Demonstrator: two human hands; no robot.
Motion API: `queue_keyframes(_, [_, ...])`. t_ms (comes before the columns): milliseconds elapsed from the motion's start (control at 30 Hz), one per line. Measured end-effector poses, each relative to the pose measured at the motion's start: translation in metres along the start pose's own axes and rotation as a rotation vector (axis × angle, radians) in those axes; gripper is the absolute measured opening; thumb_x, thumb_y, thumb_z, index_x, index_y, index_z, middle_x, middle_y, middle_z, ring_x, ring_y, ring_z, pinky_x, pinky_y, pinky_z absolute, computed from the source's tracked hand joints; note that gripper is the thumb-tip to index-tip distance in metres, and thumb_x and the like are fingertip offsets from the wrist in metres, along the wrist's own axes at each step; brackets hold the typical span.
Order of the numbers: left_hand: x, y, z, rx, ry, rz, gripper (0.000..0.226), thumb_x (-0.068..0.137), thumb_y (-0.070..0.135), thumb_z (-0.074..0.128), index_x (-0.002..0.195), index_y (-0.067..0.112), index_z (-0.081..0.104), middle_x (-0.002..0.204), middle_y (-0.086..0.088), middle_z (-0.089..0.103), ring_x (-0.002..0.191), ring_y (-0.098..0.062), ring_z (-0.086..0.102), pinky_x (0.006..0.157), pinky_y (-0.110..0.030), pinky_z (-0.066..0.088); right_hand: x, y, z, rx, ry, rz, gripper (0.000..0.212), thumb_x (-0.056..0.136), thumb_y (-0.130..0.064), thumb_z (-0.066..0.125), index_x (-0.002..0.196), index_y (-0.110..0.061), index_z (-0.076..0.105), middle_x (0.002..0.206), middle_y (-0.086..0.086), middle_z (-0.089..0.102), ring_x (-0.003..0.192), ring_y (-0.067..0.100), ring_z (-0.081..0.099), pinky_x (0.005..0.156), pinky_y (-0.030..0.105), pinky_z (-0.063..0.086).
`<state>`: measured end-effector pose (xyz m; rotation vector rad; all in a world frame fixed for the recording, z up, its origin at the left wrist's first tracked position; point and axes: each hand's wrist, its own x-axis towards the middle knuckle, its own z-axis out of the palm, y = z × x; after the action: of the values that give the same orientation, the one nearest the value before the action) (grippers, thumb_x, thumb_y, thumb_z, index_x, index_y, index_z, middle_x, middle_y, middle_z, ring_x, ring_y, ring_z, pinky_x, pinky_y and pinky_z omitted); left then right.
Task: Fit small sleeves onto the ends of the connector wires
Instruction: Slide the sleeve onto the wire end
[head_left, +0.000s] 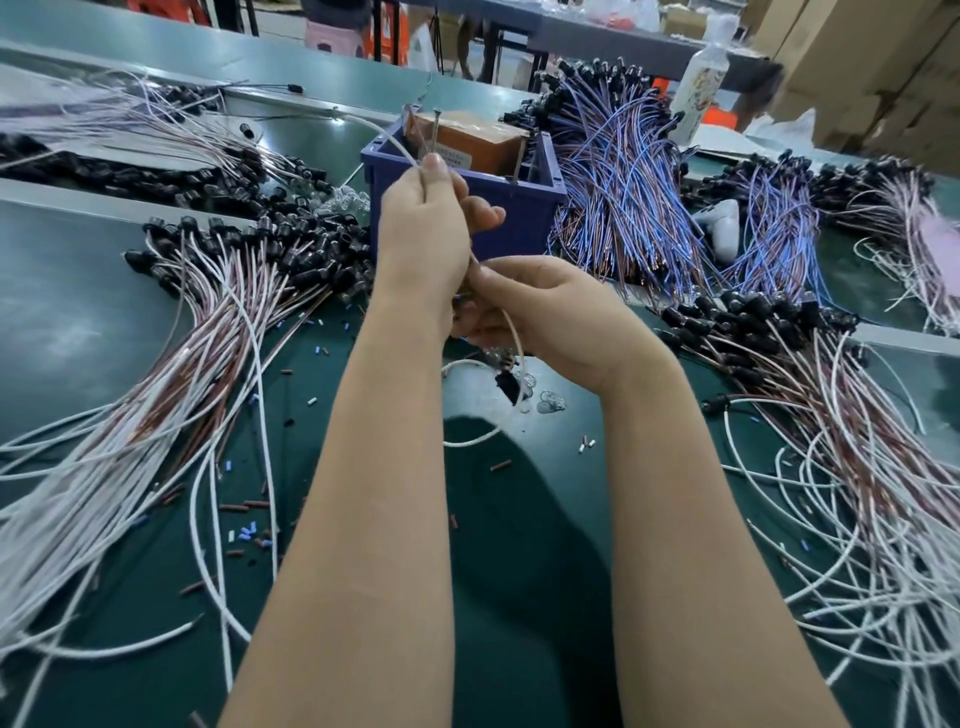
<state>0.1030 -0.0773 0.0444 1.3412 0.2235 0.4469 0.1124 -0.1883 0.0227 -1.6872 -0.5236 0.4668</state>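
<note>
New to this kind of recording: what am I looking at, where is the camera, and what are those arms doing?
There is no machine here. A person wears one camera on the head, which looks down at their own bare hands. The left hand and right hand each keep a grip on one white wire. On the green table lie wire bundles with black connectors, blue-and-brown wires, a blue bin and scattered small sleeves.
</note>
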Motion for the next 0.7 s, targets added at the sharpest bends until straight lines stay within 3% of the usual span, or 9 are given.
queue_keyframes(100, [-0.002, 0.000, 0.000, 0.047, -0.025, -0.007, 0.036, 0.105, 0.027, 0.026, 0.075, 0.019, 0.044, 0.058, 0.007, 0.063, 0.067, -0.008, 0.064, 0.049, -0.019, 0.043, 0.001, -0.002, 0.000, -0.067, 0.019, -0.006, 0.032, 0.101, -0.021, 0.044, 0.078, -0.014, 0.065, 0.055, -0.005, 0.057, 0.055, 0.008, 0.059, 0.060, 0.019, 0.049])
queue_keyframes(167, [-0.004, 0.001, 0.000, 0.065, -0.035, -0.020, 0.035, 0.104, 0.027, 0.028, 0.078, 0.018, 0.048, 0.070, 0.005, 0.067, 0.072, -0.008, 0.064, 0.054, -0.020, 0.044, 0.002, -0.002, 0.002, -0.068, 0.069, -0.014, 0.039, 0.101, -0.026, 0.042, 0.072, -0.014, 0.065, 0.049, -0.005, 0.046, 0.052, 0.013, 0.049, 0.057, 0.024, 0.042])
queue_keyframes(267, [-0.003, 0.001, 0.002, 0.184, -0.089, -0.012, 0.029, 0.103, 0.030, 0.035, 0.086, 0.016, 0.054, 0.084, 0.000, 0.065, 0.086, -0.016, 0.063, 0.075, -0.030, 0.055, 0.006, -0.001, 0.003, -0.002, 0.198, -0.037, 0.044, 0.102, -0.026, 0.041, 0.064, -0.015, 0.062, 0.049, -0.004, 0.042, 0.054, 0.016, 0.039, 0.058, 0.029, 0.033])
queue_keyframes(333, [-0.003, 0.000, 0.002, 0.318, -0.143, 0.044, 0.024, 0.100, 0.027, 0.043, 0.087, 0.015, 0.058, 0.084, -0.001, 0.062, 0.091, -0.022, 0.063, 0.088, -0.041, 0.054, 0.008, -0.001, 0.004, 0.025, 0.247, -0.062, 0.043, 0.102, -0.025, 0.039, 0.065, -0.014, 0.058, 0.052, -0.004, 0.046, 0.054, 0.015, 0.038, 0.055, 0.027, 0.031])
queue_keyframes(433, [-0.005, 0.004, 0.002, 0.445, -0.162, 0.142, 0.021, 0.098, 0.022, 0.048, 0.086, 0.018, 0.064, 0.076, 0.003, 0.060, 0.081, -0.020, 0.060, 0.086, -0.038, 0.053, 0.009, -0.002, 0.006, 0.091, 0.242, -0.100, 0.038, 0.103, -0.025, 0.038, 0.069, -0.012, 0.047, 0.064, 0.006, 0.034, 0.054, 0.015, 0.033, 0.054, 0.027, 0.025])
queue_keyframes(567, [-0.006, 0.011, 0.001, 0.498, -0.147, 0.176, 0.024, 0.099, 0.022, 0.045, 0.091, 0.014, 0.066, 0.083, -0.004, 0.067, 0.079, -0.025, 0.067, 0.083, -0.038, 0.055, 0.010, -0.001, 0.008, 0.279, 0.263, -0.079, 0.053, 0.101, -0.028, 0.042, 0.053, -0.018, 0.063, 0.059, 0.003, 0.045, 0.052, 0.011, 0.047, 0.057, 0.023, 0.043])
queue_keyframes(700, [-0.005, 0.011, -0.002, 0.609, -0.069, 0.199, 0.031, 0.101, 0.024, 0.041, 0.094, 0.011, 0.068, 0.096, -0.009, 0.069, 0.095, -0.026, 0.065, 0.088, -0.038, 0.050, 0.013, -0.001, 0.011, 0.435, 0.275, -0.086, 0.041, 0.102, -0.013, 0.038, 0.069, -0.011, 0.062, 0.063, 0.004, 0.039, 0.051, 0.009, 0.048, 0.058, 0.020, 0.049])
